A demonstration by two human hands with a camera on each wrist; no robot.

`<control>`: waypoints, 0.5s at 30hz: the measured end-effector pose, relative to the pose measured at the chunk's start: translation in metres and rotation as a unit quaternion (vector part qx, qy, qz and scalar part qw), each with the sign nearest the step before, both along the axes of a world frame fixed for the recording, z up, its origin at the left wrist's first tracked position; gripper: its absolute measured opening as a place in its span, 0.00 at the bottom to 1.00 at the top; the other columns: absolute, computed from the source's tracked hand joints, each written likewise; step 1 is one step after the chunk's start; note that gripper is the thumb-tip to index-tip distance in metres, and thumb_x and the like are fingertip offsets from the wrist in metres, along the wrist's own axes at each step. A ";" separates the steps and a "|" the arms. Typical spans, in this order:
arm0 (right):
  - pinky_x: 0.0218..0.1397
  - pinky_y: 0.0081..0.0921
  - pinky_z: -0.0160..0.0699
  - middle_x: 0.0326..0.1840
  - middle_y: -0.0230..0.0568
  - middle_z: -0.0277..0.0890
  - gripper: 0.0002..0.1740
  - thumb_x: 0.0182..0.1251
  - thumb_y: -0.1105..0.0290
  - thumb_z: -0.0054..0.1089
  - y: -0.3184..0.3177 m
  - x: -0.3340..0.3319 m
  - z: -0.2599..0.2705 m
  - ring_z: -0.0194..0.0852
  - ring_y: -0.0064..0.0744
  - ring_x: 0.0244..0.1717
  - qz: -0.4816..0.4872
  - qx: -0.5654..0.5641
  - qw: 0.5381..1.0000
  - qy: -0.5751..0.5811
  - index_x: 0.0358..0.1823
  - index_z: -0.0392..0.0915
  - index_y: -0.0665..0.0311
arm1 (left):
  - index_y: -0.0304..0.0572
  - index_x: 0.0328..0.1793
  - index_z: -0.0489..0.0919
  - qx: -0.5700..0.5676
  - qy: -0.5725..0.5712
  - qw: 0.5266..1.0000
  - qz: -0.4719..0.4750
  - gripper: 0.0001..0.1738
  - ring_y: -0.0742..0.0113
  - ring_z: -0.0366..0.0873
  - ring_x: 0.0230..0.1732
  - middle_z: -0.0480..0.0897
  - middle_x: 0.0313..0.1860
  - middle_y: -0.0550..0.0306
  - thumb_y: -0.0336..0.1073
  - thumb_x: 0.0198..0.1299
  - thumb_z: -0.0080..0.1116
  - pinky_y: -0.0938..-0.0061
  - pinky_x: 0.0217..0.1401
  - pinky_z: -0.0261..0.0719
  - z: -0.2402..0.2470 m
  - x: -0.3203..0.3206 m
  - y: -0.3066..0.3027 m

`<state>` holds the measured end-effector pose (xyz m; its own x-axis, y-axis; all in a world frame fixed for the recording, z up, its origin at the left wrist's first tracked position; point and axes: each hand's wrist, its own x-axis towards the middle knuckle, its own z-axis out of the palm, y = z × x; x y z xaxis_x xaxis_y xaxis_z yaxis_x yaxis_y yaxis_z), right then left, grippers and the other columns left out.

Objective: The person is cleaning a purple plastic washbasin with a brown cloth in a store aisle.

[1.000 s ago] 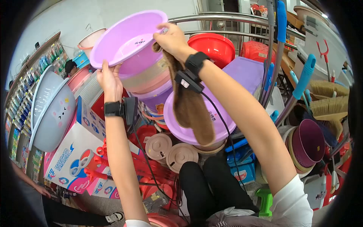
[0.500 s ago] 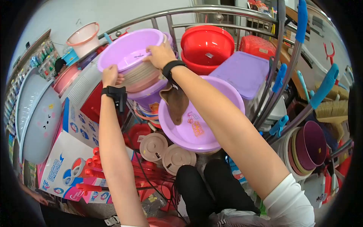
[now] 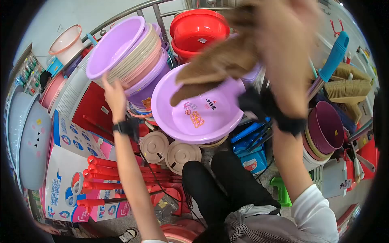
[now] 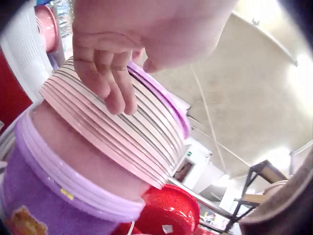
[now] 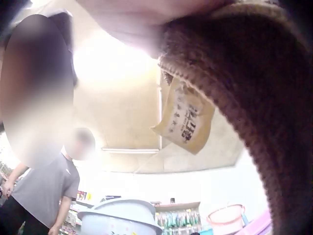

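Shop aisle packed with plastic housewares, pale wall and a curved steel rail [image 3: 121,16] behind, goods shelves far left. Biggest item at the work is a wide lilac plastic basin with printed stickers [image 3: 198,119]. It's tipped toward the head camera, below and right of the tilted stack of plastic basins [image 3: 133,56]: lilac on top, beige and pink rims under it, purple tub at the base. Red round plastic basins [image 3: 198,28] nest just beside the stack, rail side. Left hand [image 3: 114,95] sits at the stack's lower edge. On the left wrist view its fingers [image 4: 115,93] are pressed together and bent, tips on the pink rims, thumb up by the lilac rim. Right hand [image 3: 283,52] hangs above the wide basin, motion-blurred, gripping a brown knitted cloth [image 3: 214,67] that streams left over that basin, apart from the stack. Right wrist view shows the cloth coming out of the hand with its paper tag [image 5: 188,115] dangling; I can't tell how the single fingers lie. My read: the stack leans hard and the left hand is its only brace. I'd spread pressure across several rims, not one, or the nested basins could fan out and slide. I'd bring the cloth in slowly with the loose end gathered, so it can't snag a rim or the rail. Two beige round plastic lids [image 3: 168,150] lie under the wide basin; a slip would likely land there.
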<state>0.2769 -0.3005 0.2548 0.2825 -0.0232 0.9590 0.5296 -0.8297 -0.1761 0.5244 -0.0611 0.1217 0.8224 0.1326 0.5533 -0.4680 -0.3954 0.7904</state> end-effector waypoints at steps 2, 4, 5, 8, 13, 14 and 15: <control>0.43 0.27 0.74 0.39 0.42 0.75 0.15 0.70 0.63 0.47 -0.017 -0.057 -0.011 0.75 0.33 0.39 -0.140 -0.042 0.987 -0.069 0.45 0.77 0.66 | 0.43 0.70 0.63 0.035 0.047 0.997 -0.059 0.26 0.66 0.79 0.22 0.83 0.27 0.52 0.43 0.68 0.46 0.69 0.29 0.76 -0.024 -0.046 -0.006; 0.46 0.22 0.72 0.42 0.37 0.72 0.16 0.73 0.62 0.45 -0.030 -0.106 -0.035 0.71 0.28 0.42 -0.347 -0.125 0.921 -0.126 0.51 0.74 0.65 | 0.40 0.61 0.73 0.201 0.027 0.979 -0.030 0.24 0.59 0.82 0.32 0.82 0.28 0.52 0.49 0.66 0.51 0.64 0.42 0.77 -0.060 -0.075 -0.009; 0.47 0.19 0.71 0.43 0.35 0.71 0.17 0.74 0.61 0.44 -0.034 -0.123 -0.046 0.70 0.26 0.43 -0.394 -0.120 0.900 -0.142 0.54 0.73 0.65 | 0.40 0.60 0.74 0.190 0.127 0.971 -0.064 0.27 0.52 0.82 0.39 0.83 0.36 0.47 0.52 0.64 0.53 0.63 0.45 0.77 -0.061 -0.099 -0.016; 0.23 0.10 0.63 0.34 0.34 0.77 0.12 0.71 0.72 0.52 -0.023 -0.148 -0.087 0.66 0.14 0.21 -0.021 0.304 0.951 0.043 0.53 0.74 0.68 | 0.34 0.59 0.74 0.234 0.139 0.961 -0.049 0.30 0.45 0.79 0.48 0.79 0.48 0.40 0.50 0.58 0.60 0.58 0.52 0.75 -0.093 -0.117 -0.023; 0.26 0.10 0.63 0.27 0.25 0.71 0.13 0.68 0.71 0.60 -0.042 -0.101 -0.175 0.64 0.09 0.25 0.041 0.438 0.838 0.323 0.50 0.74 0.66 | 0.31 0.52 0.79 0.203 0.113 0.973 0.006 0.26 0.43 0.78 0.47 0.79 0.44 0.39 0.44 0.51 0.65 0.58 0.52 0.75 -0.107 -0.107 -0.034; 0.26 0.11 0.63 0.27 0.25 0.70 0.14 0.67 0.69 0.62 -0.047 -0.090 -0.195 0.64 0.09 0.26 0.035 0.448 0.829 0.334 0.49 0.73 0.67 | 0.31 0.49 0.80 0.188 0.112 0.976 0.009 0.25 0.44 0.79 0.47 0.80 0.43 0.40 0.43 0.49 0.66 0.59 0.52 0.76 -0.110 -0.103 -0.034; 0.26 0.12 0.64 0.26 0.24 0.69 0.16 0.65 0.67 0.64 -0.052 -0.078 -0.213 0.65 0.10 0.27 0.028 0.457 0.819 0.346 0.48 0.72 0.68 | 0.30 0.47 0.81 0.172 0.111 0.979 0.011 0.24 0.44 0.80 0.46 0.82 0.41 0.40 0.41 0.47 0.66 0.60 0.51 0.76 -0.112 -0.102 -0.036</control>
<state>0.1987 -0.3521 0.0420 0.7765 -0.6099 0.1585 0.0741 -0.1613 -0.9841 0.4226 -0.0967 0.0096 0.9267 -0.0104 0.3756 -0.2871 -0.6646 0.6899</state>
